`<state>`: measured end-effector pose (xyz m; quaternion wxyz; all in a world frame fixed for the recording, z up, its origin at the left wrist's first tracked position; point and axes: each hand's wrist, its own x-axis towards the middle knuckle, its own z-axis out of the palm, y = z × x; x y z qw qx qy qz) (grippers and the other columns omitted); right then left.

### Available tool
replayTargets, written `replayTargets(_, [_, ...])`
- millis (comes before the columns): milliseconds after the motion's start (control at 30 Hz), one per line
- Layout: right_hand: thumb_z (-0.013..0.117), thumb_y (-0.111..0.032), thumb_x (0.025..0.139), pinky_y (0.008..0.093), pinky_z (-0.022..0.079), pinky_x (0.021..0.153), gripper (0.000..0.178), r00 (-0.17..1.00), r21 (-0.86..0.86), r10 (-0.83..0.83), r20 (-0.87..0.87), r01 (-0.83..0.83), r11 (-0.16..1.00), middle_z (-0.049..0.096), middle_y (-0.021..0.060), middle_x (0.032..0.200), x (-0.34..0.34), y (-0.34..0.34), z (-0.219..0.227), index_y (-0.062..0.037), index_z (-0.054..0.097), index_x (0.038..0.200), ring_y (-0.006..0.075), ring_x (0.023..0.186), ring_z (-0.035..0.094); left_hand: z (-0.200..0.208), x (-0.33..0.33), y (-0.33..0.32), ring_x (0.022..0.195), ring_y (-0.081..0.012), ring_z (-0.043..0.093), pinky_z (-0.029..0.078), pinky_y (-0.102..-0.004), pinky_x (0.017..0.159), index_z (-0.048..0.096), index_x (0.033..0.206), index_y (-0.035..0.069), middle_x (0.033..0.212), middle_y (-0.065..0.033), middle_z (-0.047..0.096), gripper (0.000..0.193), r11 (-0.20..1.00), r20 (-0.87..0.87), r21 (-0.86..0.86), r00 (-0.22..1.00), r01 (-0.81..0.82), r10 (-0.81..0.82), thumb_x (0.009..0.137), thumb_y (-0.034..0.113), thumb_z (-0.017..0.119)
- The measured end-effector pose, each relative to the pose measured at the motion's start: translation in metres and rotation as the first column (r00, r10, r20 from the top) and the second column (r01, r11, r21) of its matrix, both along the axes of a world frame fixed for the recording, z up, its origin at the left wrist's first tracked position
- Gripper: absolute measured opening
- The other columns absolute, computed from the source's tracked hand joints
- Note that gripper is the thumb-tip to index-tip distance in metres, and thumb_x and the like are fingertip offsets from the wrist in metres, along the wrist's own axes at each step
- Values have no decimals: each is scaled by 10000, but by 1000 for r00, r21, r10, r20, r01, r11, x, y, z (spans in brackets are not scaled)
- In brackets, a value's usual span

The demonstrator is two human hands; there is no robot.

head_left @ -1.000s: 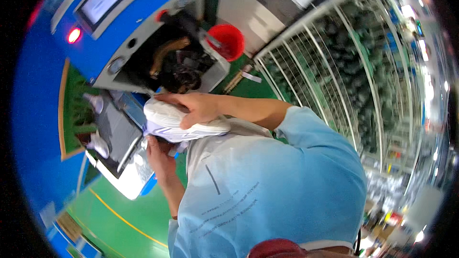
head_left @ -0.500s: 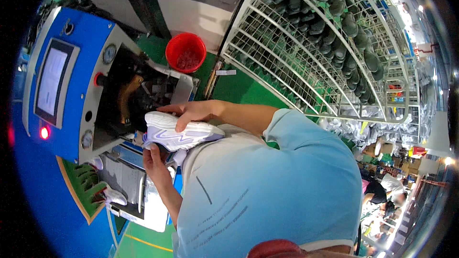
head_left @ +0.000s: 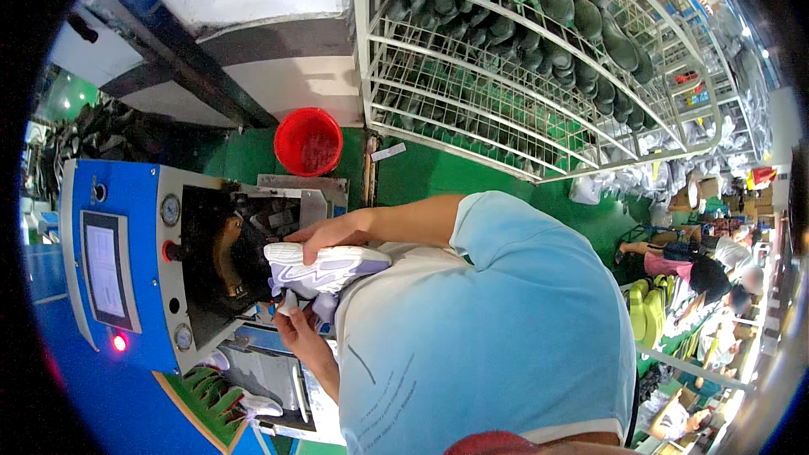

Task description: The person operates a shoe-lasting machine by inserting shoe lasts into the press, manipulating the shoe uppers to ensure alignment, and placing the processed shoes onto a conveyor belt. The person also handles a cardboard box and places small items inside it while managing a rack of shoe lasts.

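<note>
A white and lilac sneaker (head_left: 324,271) is in front of me, tipped over so that its thick white sole faces the far side. My right hand (head_left: 335,232) grips it by the sole, thumb laid across the edge. Below the shoe, the fingers of my left hand (head_left: 302,329) are pinched on a pale loose part of it, perhaps the tongue or a lace; the exact part is unclear. Just left of the shoe opens the dark cavity of a blue machine (head_left: 126,185), which has a screen (head_left: 103,271) and pressure gauges.
Beyond the machine stands a red bucket (head_left: 308,141). A white wire rack (head_left: 472,76) full of dark shoe forms rises at the far right. More sneakers (head_left: 259,404) lie near a green-topped board (head_left: 202,409) below the machine. Other people sit at work at the right.
My view has turned, so machine, bucket and rack sit differently in it. Both hands still hold the sneaker; the pale part at my left fingertips now shows more.
</note>
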<state>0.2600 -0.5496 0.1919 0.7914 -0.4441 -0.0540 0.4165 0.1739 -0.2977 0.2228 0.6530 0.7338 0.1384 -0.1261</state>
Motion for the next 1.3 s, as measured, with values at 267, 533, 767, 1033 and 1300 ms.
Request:
replayTargets(267, [760,-161,705,340,352,1151,1141,996,99,-71,44,67,993,383,121,1586,-14,-17,11,-39,119,1640,218,1386,428,23,-1,-37,919,-283,663,519,-372,796,374,1468,36,1175,-169,632,623,928,-159,-191,943,-321,294,1000,369,616])
replayTargets(533, [766,-140,683,323,358,1138,1132,983,100,-25,185,6,995,455,127,1523,-15,-16,19,-82,169,1644,218,1325,467,16,-2,-26,885,-324,668,569,-438,780,200,1506,-15,1128,-221,632,835,883,-97,-353,950,-311,296,922,309,700])
replayTargets(767, [784,-153,750,326,317,1162,1152,918,-27,47,393,-40,999,373,157,1579,-8,-19,17,-58,67,1647,227,1392,392,6,-2,-26,871,-294,650,551,-419,758,302,1464,-47,1114,-193,633,726,887,-40,-354,952,-298,303,939,299,665])
replayTargets(1033, [806,-262,751,343,325,1168,1187,873,-219,162,460,-65,974,339,181,1600,-6,-33,17,-5,52,1630,243,1418,367,1,-1,-31,845,-269,645,541,-380,750,338,1456,-57,1073,-180,639,696,916,-33,-259,951,-306,308,943,296,649])
replayTargets(1300, [717,-109,770,325,447,1062,1043,997,5,-73,9,73,997,471,98,1525,-21,-39,-5,-111,156,1650,177,1271,523,-25,-7,-24,889,-248,674,544,-372,792,494,1301,-40,1051,-156,682,461,989,62,-102,991,-112,118,965,255,608])
